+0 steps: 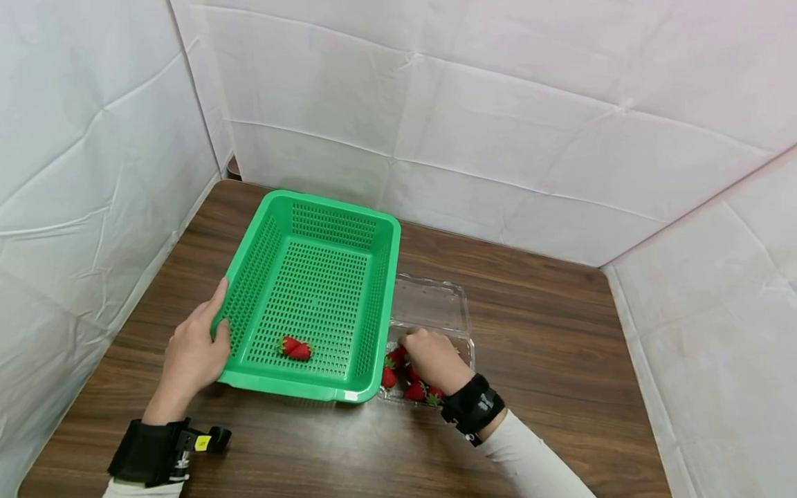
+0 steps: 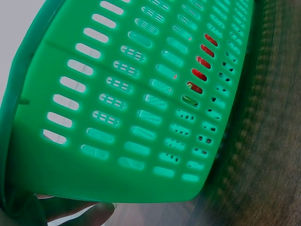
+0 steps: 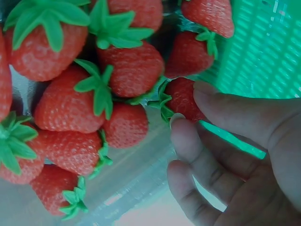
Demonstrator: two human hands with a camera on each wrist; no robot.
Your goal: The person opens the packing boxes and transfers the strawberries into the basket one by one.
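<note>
Strawberries (image 3: 94, 94) sit piled in a clear box (image 1: 436, 304) on the table (image 1: 560, 332), right beside my green basket (image 1: 311, 277). I think I am at the picking-up step. My right hand (image 1: 436, 360) is down in the box, and my thumb and first finger (image 3: 188, 134) pinch one strawberry (image 3: 183, 96) at the edge of the pile, close to the basket wall. Next I would need to lift it gently so it does not squash, then carry it over the basket rim. Two strawberries in the basket (image 1: 295, 348) lie near the front. My left hand (image 1: 196, 353) holds the basket's left side, fingers curled on the rim.
</note>
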